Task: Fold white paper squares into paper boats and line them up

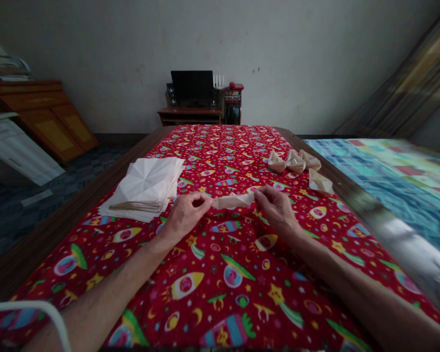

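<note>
A small cream folded paper boat [234, 200] is stretched sideways between my two hands, just above the red patterned cloth. My left hand [188, 210] pinches its left end between thumb and forefinger. At the other end, the fingers of my right hand [276, 208] close on the paper's tip. To the left lies a stack of creased paper sheets [146, 181], the top one marked with radiating fold lines. Several finished-looking paper boats [296, 162] sit in a group at the right, one paper boat [320, 182] standing nearer my right hand.
The red cloth [223, 283] with rockets and stars covers a long dark-edged table. A bed [385, 181] stands along the right. Beyond the far end are a monitor [192, 85] and a red telephone [235, 86]. A white cable [33, 305] curves over my left forearm.
</note>
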Available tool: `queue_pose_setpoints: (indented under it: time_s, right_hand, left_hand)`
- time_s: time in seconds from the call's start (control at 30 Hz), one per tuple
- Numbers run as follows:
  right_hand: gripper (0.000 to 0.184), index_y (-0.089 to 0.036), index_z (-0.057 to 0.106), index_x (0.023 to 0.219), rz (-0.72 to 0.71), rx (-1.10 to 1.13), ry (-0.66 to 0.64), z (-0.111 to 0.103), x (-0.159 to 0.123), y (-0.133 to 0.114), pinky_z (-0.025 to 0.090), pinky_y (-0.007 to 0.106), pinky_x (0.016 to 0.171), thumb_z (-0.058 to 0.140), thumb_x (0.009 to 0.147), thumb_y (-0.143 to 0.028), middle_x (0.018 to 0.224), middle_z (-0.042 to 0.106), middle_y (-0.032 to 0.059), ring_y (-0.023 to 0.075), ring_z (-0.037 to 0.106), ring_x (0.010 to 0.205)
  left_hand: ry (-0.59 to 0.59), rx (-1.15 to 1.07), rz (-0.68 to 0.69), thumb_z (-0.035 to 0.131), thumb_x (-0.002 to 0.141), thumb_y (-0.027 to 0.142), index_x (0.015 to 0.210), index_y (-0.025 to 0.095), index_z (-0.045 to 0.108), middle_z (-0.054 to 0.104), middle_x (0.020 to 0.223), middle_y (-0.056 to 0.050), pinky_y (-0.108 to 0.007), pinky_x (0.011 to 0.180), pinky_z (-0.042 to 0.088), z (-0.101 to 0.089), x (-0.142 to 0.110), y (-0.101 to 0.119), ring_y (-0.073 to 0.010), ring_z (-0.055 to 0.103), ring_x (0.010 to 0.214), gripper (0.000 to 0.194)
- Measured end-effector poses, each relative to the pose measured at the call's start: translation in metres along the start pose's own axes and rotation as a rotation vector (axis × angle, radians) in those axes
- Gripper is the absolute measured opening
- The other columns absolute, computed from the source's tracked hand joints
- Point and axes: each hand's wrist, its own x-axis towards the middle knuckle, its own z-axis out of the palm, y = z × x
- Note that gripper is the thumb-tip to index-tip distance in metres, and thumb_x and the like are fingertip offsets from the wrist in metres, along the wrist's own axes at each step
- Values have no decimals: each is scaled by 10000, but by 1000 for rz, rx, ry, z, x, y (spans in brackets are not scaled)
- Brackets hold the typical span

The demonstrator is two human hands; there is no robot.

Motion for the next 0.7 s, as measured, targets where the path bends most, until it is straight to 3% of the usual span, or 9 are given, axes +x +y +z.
queue_pose_setpoints:
  time_s: [0.13, 0.4, 0.5, 0.57, 0.63, 0.7]
  right_hand:
    - [259, -177, 545, 746, 13, -91, -11, 0, 4, 7, 341, 222, 491, 442, 857, -387, 578, 519, -16, 115, 465, 520]
    - [215, -174, 548, 720, -106, -691, -176, -1, 1, 0, 275, 240, 532, 416, 866, -258, 630, 591, 23, 120, 498, 554]
    - [213, -173, 578, 778, -101, -856, -187, 0, 0, -2, 242, 255, 528, 419, 872, -279, 680, 629, 43, 133, 516, 575]
    - [215, -175, 590, 810, -94, -928, -191, 2, 0, -2, 231, 261, 530, 419, 873, -287, 714, 649, 51, 141, 531, 593]
    - [223, -177, 598, 820, -92, -967, -193, 3, 0, -1, 228, 263, 532, 414, 875, -291, 727, 658, 51, 145, 542, 603]
    - [226, -179, 603, 823, -92, -988, -194, 4, 0, -1, 228, 262, 533, 412, 875, -287, 726, 662, 48, 147, 550, 608]
  left_hand:
    - [-25, 120, 20, 515, 795, 319, 693, 170, 610, 642, 653, 5, -226, 604, 449, 1, 3, -7, -136, 588, 612, 204]
    - [4, 431, 88, 544, 752, 222, 590, 191, 493, 551, 703, -24, -300, 723, 450, 13, 5, -19, -183, 550, 739, 173]
    - [41, 533, 125, 585, 766, 238, 807, 171, 601, 601, 900, -70, -355, 832, 456, 17, 5, -19, -232, 559, 917, 80]
    - [53, 536, 217, 580, 790, 204, 1107, 164, 577, 569, 1162, -108, -404, 946, 417, 18, 4, -17, -262, 498, 1114, 320]
    - [-7, 545, 380, 498, 838, 135, 1292, 213, 472, 449, 1376, -83, -445, 1037, 346, 18, 2, -14, -261, 374, 1278, 462]
    - [-139, 572, 535, 400, 866, 70, 1314, 259, 463, 421, 1424, -23, -477, 1086, 285, 20, -2, -12, -245, 287, 1351, 490]
